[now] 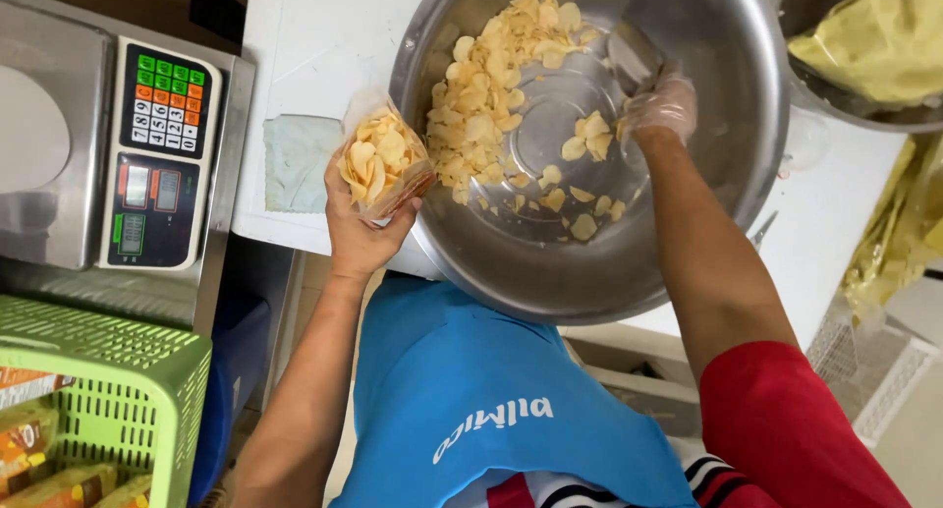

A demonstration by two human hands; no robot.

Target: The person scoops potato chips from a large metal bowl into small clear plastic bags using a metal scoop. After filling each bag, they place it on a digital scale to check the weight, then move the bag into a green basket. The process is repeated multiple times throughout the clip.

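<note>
I see the bag [385, 164] first: a small clear plastic pouch, partly filled with pale yellow chips, held tilted just outside the bowl's left rim, above the table's near edge. My left hand [359, 228] is clamped round its lower half from beneath, thumb and fingers closed on the plastic. Just beside it sits the bowl [732, 105], a wide steel basin on the white table [314, 36], overhanging the near edge toward my blue apron [491, 410]. Loose chips [486, 95] lie heaped against its left inner wall and thin out across the bottom. My right hand [660, 105], in a thin clear glove, is down inside the bowl at the right of the pile; its fingers are curled together around a scoop [634, 56], a blurred clear or metallic piece whose shape I cannot make out well. My right forearm crosses the bowl's near rim and hides part of it. On the table left of the bag lies a pale green cloth [295, 159], flat near the edge. Past the table's left edge stands a scale [162, 154], steel-bodied, with a dark panel carrying green, orange and white keys and small displays. Below it, at the lower left, a green slatted basket [128, 390] holds orange and yellow packets. Beyond the bowl at the table's far right corner a second basin [835, 100] holds yellow plastic sheeting, and more yellow plastic hangs off the right edge.
</note>
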